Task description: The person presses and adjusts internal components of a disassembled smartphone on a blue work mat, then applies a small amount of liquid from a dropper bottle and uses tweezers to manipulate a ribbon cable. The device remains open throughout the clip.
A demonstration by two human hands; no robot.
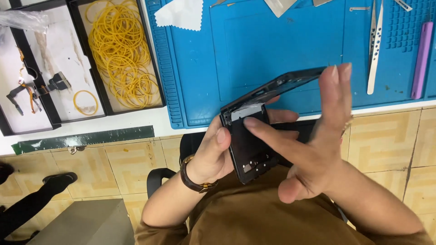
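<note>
At frame centre, above the lap and clear of the table (pixel 136 121), the left hand (pixel 211 154) clasps one black folding phone frame (pixel 254 131), half open, by its lower half; the right hand (pixel 318 145) is spread, grasping nothing, forefinger pressing the inner face near the hinge. The frame looks light and stiff but likely fragile at hinge and thin rims, so the edges of the lower half seem the safest hold. Two tweezers (pixel 373 50) and one purple tool (pixel 422 59) lie on the blue mat (pixel 254 50), upper right; rubber bands (pixel 120 50) fill one tray, too many to count.
</note>
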